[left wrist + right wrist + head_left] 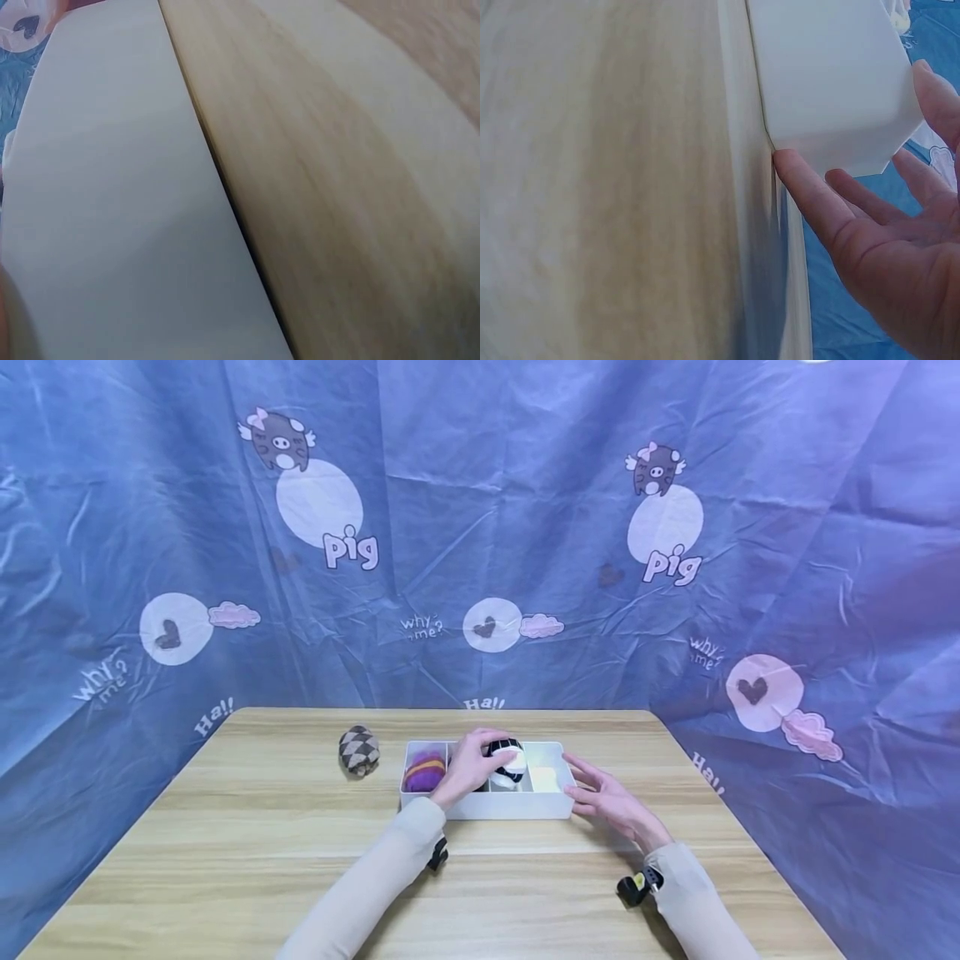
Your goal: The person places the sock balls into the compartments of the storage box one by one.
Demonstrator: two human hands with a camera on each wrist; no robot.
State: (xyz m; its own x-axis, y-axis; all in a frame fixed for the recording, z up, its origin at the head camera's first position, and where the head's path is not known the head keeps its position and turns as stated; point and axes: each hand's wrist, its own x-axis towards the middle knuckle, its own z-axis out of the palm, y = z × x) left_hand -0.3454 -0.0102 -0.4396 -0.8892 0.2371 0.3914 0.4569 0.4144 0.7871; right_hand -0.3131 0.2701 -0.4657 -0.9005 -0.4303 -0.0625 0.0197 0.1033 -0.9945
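Evenly and softly lit from above, with a bright lamp spot clipped at the top edge toward one o'clock in the head view. Only faint shadows under the sleeves on the wooden table [247, 827]. Wide-angle bending toward the edges, corners at seven and five o'clock stretched. Mild glare inside the white box [517, 807]. Both wrist views close and soft: wood grain smeared, box wall washed pale, right hand [900, 255] slightly out of focus.
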